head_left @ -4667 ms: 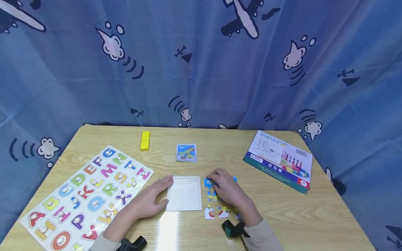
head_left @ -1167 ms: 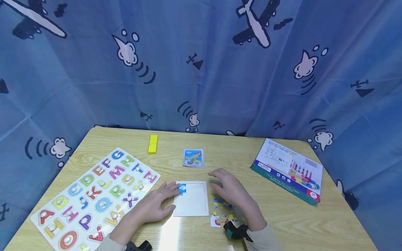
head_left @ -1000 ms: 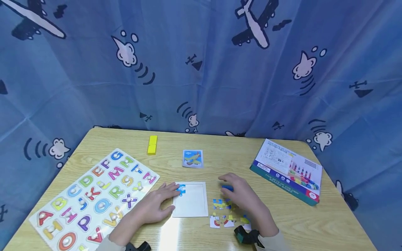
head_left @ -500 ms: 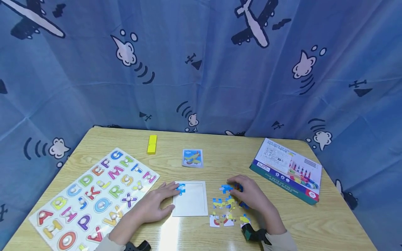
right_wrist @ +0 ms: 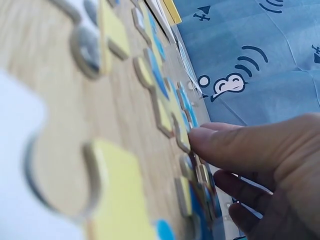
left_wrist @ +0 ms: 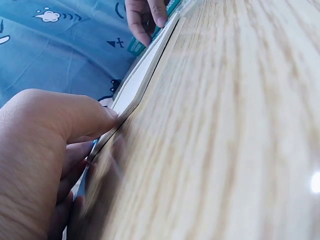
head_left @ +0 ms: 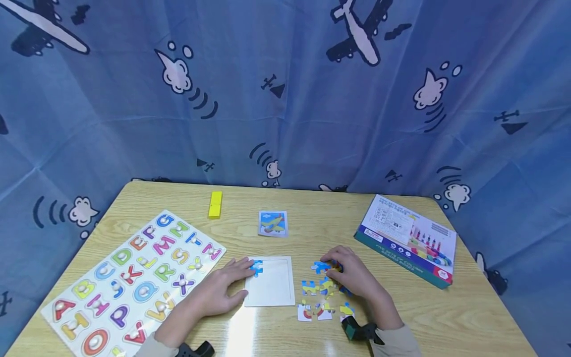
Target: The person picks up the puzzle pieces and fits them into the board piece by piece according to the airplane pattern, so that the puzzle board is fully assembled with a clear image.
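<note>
My left hand (head_left: 225, 286) rests at the left edge of a square white puzzle tray (head_left: 272, 290), thumb tip against its side in the left wrist view. A blue puzzle piece (head_left: 257, 268) lies in the tray's upper left corner, close to the fingertips. To the tray's right, my right hand (head_left: 352, 272) is over the far row of loose pieces, thumb and index finger curled about a blue puzzle piece (head_left: 337, 267) mostly hidden under the hand. Another blue piece (head_left: 319, 267) lies by the fingertips. Nearer are yellow-and-blue pieces (head_left: 309, 287) and white-edged pieces (head_left: 305, 313).
A letter board (head_left: 147, 265) with knobbed letters covers the table's left side. Behind the tray lies a small airplane picture card (head_left: 273, 224), with a yellow block (head_left: 215, 205) further left. A boxed toy set (head_left: 406, 238) lies at the right. A blue curtain (head_left: 285, 99) hangs behind.
The bare tray has gained a blue piece at its upper left corner. My right hand has moved from beside the tray rightward to the loose pieces. My left hand stays at the tray's edge.
</note>
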Action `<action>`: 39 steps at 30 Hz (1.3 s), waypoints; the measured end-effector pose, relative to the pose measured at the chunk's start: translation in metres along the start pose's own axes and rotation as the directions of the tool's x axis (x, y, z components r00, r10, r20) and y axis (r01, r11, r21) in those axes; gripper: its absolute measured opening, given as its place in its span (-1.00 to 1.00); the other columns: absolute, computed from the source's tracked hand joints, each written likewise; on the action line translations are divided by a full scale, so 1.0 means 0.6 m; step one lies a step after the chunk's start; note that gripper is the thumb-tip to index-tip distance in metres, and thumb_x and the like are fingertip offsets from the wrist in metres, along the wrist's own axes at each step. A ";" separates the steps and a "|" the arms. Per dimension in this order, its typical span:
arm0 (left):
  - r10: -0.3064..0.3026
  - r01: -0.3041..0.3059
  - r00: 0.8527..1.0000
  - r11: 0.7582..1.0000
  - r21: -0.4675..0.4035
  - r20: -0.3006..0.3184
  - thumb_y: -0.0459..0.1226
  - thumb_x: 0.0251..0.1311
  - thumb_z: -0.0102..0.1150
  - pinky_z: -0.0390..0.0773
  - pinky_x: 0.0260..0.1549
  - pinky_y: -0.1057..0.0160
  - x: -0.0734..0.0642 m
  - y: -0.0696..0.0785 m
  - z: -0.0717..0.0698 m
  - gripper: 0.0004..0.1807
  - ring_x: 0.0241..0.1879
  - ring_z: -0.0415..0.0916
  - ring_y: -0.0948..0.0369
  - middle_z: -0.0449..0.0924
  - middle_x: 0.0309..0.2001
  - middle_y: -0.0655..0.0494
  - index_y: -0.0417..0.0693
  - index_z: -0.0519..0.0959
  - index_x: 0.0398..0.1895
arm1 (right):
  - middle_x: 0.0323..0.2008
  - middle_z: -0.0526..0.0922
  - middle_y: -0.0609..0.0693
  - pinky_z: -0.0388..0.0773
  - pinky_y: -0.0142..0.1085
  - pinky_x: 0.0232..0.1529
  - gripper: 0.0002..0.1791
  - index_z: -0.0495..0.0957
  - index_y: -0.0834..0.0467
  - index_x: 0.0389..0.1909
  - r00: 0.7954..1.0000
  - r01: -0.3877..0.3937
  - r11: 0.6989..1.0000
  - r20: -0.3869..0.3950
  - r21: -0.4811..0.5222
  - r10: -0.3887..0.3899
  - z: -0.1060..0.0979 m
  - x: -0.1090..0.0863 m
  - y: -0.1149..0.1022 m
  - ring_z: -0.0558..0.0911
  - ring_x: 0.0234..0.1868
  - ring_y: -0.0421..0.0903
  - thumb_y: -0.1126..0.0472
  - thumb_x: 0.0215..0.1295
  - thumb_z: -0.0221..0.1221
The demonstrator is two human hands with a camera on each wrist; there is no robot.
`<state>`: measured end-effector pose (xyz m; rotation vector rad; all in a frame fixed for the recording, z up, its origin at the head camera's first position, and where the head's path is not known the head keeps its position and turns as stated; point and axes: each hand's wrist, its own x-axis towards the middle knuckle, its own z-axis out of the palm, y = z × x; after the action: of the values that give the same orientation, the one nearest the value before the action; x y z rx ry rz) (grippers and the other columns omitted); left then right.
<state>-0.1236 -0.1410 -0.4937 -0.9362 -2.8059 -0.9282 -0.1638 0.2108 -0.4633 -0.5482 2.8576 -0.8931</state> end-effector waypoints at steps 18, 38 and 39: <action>-0.001 0.001 1.000 1.000 -0.007 0.007 -0.15 0.13 0.19 0.23 0.38 0.11 -0.001 0.001 -0.001 -0.51 0.37 0.23 0.19 0.37 0.33 0.14 -0.04 0.53 0.16 | -0.13 0.62 -0.10 0.57 -0.35 -0.19 -0.72 0.59 0.07 -0.03 0.996 -0.065 0.994 -0.047 0.088 0.070 -0.005 0.003 -0.015 0.52 -0.23 -0.21 0.25 0.21 0.24; 0.012 -0.012 1.000 1.000 -0.007 -0.002 -0.16 0.13 0.19 0.20 0.39 0.13 0.001 -0.004 0.003 -0.52 0.37 0.22 0.22 0.35 0.33 0.15 -0.04 0.54 0.16 | -0.09 0.64 -0.05 0.65 -0.38 -0.12 -0.71 0.61 0.15 -0.02 0.996 0.087 0.967 -0.037 0.238 -0.080 0.003 0.017 -0.073 0.60 -0.16 -0.15 0.22 0.23 0.23; 0.011 -0.011 1.000 1.000 -0.007 0.000 -0.16 0.13 0.19 0.20 0.39 0.13 0.000 -0.005 0.004 -0.52 0.37 0.22 0.22 0.35 0.34 0.16 -0.04 0.53 0.16 | -0.09 0.63 -0.05 0.65 -0.38 -0.11 -0.71 0.61 0.15 -0.01 0.997 0.082 0.966 -0.033 0.246 -0.076 0.006 0.019 -0.078 0.60 -0.15 -0.14 0.22 0.24 0.23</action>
<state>-0.1250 -0.1414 -0.4970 -0.9516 -2.7960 -0.9373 -0.1595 0.1692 -0.4396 -0.6291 2.7018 -1.2545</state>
